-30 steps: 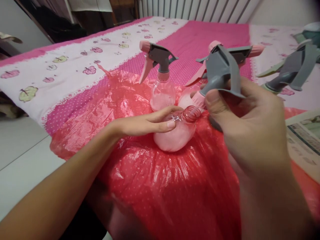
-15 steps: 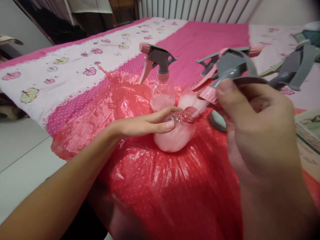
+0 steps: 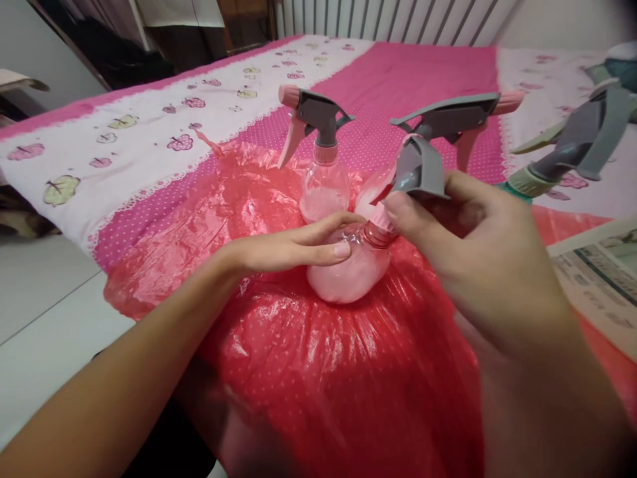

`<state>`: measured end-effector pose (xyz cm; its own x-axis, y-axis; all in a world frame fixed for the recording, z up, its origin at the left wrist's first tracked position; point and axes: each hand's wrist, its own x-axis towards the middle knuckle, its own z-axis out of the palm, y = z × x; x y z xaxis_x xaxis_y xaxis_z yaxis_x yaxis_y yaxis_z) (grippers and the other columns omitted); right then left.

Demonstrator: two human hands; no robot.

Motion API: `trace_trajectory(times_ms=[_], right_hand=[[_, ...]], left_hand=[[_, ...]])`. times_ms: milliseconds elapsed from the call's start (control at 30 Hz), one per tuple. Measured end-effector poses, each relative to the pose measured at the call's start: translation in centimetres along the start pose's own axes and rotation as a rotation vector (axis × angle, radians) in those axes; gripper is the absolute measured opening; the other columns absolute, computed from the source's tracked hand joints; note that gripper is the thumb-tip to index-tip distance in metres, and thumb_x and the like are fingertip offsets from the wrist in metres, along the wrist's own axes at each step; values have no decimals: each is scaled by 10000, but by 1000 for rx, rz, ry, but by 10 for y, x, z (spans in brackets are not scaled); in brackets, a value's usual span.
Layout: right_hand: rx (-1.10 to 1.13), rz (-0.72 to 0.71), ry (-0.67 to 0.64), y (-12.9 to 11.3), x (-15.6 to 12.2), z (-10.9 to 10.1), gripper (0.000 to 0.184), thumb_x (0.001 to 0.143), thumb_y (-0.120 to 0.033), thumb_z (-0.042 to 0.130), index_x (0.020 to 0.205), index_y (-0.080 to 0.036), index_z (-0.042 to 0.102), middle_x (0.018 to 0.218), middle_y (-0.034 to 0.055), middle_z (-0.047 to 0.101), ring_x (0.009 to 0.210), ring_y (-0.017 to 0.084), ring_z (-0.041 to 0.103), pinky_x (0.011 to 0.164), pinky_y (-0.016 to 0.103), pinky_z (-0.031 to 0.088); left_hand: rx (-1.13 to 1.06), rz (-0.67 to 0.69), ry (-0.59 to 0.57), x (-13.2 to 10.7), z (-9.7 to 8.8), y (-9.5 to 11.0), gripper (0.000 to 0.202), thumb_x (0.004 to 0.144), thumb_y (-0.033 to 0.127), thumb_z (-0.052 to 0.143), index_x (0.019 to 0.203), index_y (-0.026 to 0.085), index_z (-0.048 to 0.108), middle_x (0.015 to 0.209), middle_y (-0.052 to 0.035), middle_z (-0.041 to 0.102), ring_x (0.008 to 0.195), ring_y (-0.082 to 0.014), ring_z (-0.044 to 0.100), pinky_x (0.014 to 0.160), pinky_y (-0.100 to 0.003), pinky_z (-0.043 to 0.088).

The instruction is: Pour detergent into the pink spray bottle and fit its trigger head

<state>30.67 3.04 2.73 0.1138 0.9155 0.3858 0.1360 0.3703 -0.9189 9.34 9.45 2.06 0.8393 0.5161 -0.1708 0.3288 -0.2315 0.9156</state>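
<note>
Bed [image 3: 423, 73], pink and white cover [image 3: 149, 136] with dots and little drawings, shiny crinkly red plastic [image 3: 318, 372] spread over the near edge, clear spray bottle [image 3: 324, 192] standing up on the plastic, round tipped bottle [image 3: 346, 279] on it too, printed paper [image 3: 597, 285] at the right

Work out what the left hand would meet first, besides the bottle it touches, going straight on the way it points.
Probably the pink collar of the spray head at the mouth of the bottle, then the right hand; depth is unclear, so the left hand might pass behind the collar.
</note>
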Motion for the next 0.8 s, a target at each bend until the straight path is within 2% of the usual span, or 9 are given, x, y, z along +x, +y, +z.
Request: trace_trajectory(times_ms=[167, 333, 433, 567, 700, 800], right_hand=[[-92, -54, 28, -6, -1, -3, 91, 884, -256, 797, 887, -225, 712, 918, -45, 718, 841, 107, 688, 689, 220, 552], [107, -97, 196, -12, -1, 0, 92, 939, -219, 763, 868, -224, 705, 869, -26, 654, 843, 101, 645, 768, 266, 536], [215, -6, 301, -14, 3, 2, 231, 1006, -165, 657, 778, -199, 674, 837, -14, 587, 822, 78, 619, 778, 254, 529], [323, 182, 369, -13, 7, -1, 267, 1024, -179, 624, 757, -176, 612, 833, 1, 578, 725, 66, 585, 625, 202, 510], [311, 226, 325, -12, 9, -4, 278, 983, -231, 705, 740, -164, 587, 807, 21, 597, 685, 94, 592, 590, 231, 530], [309, 247, 275, -10, 9, -2, 259, 909, -203, 784, 726, -154, 608, 720, -2, 590, 624, 85, 577, 560, 212, 507]], left_hand=[[22, -23, -8, 1, -1, 0, 841, 992, 734, 503, 1700, 366, 234, 1802, 33, 228, 1684, -312, 36, 1353, -430, 192], [25, -14, -8, -1, -1, -2, 801, 1012, 691, 504, 1696, 364, 244, 1784, 30, 291, 1683, -297, 81, 1343, -404, 213], [18, -11, -11, -3, -1, -5, 808, 1011, 691, 507, 1697, 351, 247, 1787, 24, 285, 1682, -297, 84, 1341, -398, 217], [17, -18, -3, -3, -1, -5, 818, 1005, 696, 512, 1698, 347, 253, 1791, 25, 271, 1681, -315, 77, 1350, -427, 200], [20, -23, 5, -1, 0, -2, 826, 998, 708, 519, 1698, 354, 260, 1800, 42, 235, 1683, -318, 57, 1357, -419, 187], [19, -23, 3, 0, 0, 0, 818, 1000, 715, 509, 1697, 376, 250, 1800, 55, 232, 1685, -307, 46, 1362, -418, 165]])
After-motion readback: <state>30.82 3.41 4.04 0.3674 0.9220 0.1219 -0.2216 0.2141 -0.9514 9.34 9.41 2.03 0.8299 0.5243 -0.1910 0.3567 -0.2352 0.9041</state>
